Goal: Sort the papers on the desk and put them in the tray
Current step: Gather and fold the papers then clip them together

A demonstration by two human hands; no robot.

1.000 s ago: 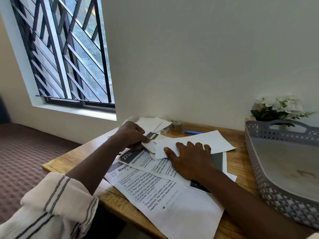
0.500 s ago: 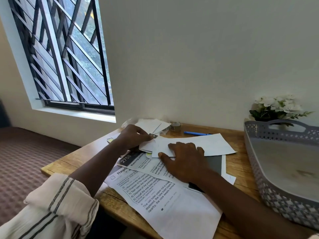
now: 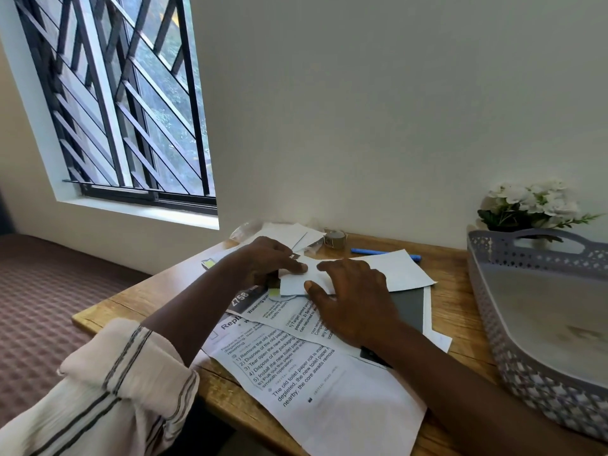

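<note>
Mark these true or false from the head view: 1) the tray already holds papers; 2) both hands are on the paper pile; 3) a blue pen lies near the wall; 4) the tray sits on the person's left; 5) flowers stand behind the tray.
1) False. The tray is empty; all papers are on the desk.
2) True. The left hand and right hand both rest on small white sheets on top of the pile.
3) True. The blue pen lies at the back of the desk, partly under a white sheet.
4) False. The tray is on the person's right.
5) True. White flowers stand behind the tray's handle.
</note>
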